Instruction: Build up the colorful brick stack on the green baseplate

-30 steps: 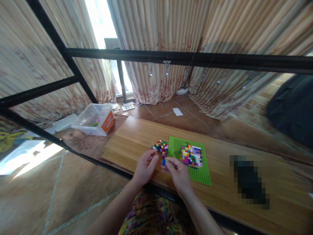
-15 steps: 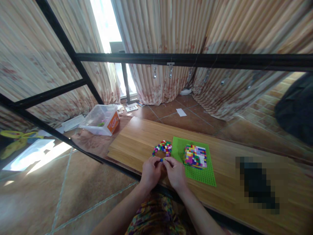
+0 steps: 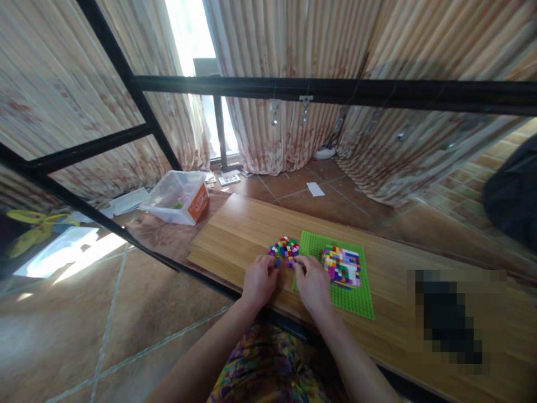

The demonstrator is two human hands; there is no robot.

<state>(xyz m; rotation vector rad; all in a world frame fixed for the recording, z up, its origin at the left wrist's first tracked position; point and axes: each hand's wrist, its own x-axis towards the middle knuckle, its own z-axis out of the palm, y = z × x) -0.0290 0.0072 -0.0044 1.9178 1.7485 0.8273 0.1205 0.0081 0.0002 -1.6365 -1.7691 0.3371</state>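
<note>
My left hand (image 3: 260,280) pinches a small blue toy brick (image 3: 277,262) between thumb and forefinger, low over the table. At the right end of a loose pile of multicoloured toy bricks (image 3: 285,246) is my right hand (image 3: 312,281), fingers bent together. Its fingertips meet the pile beside a purple-pink brick (image 3: 291,262); whether they grip one is too small to tell. Right of that hand lies a green studded baseplate (image 3: 354,305), bearing a built block of many-coloured bricks (image 3: 342,266). My right hand overlaps the baseplate's left edge.
The wooden table (image 3: 235,224) carries a pixelated dark object (image 3: 448,319) on its right part. A clear plastic box (image 3: 172,198) with an orange label stands beyond the left end. A black metal bar (image 3: 251,87) crosses ahead, before the curtains (image 3: 293,45).
My hands have come apart: the left keeps the blue brick, while the right has moved away to the right edge of the brick pile. The camera view has shifted slightly.
</note>
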